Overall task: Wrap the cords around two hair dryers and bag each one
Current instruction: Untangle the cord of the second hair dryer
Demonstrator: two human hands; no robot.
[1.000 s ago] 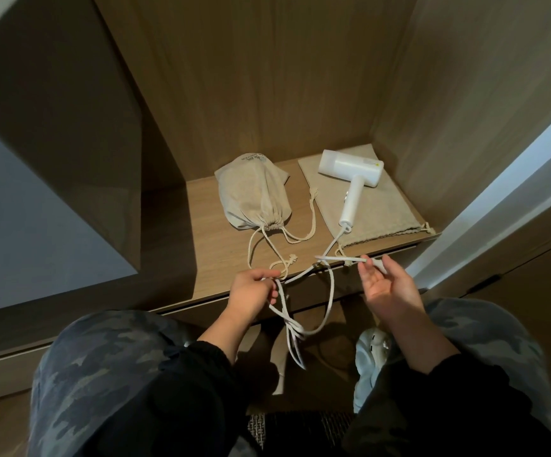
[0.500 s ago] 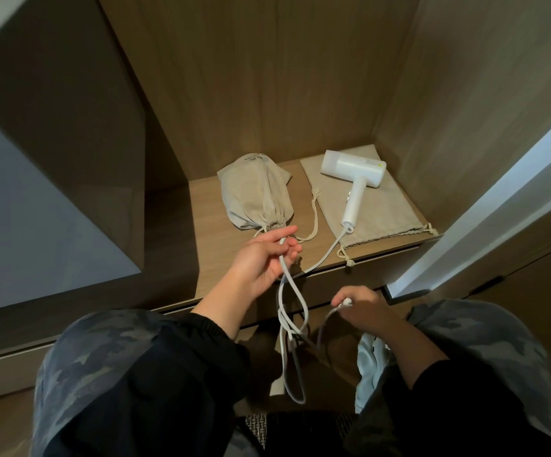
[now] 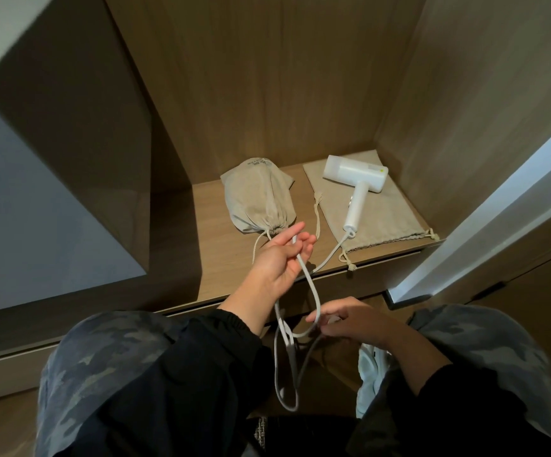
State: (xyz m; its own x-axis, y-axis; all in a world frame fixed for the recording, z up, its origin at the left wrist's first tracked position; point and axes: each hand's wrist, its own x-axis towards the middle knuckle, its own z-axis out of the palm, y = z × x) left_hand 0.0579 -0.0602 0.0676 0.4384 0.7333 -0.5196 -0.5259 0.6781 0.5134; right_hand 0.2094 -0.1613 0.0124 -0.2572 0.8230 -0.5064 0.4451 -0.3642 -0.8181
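A: What's on the wooden shelf (image 3: 228, 258)?
B: I see the dryer (image 3: 354, 176) lying on a flat bag (image 3: 389, 219), beyond my right hand (image 3: 349, 319). A tied bag (image 3: 257, 199) sits just past my left hand (image 3: 277, 258).
A: And the hands?
B: Left hand grips the cord (image 3: 315, 291); right hand, nearer me, pinches its loop.

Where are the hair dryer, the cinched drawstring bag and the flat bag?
hair dryer (image 3: 354, 174), head view, barrel.
cinched drawstring bag (image 3: 257, 199), head view, bulging middle.
flat bag (image 3: 396, 222), head view, bare cloth.
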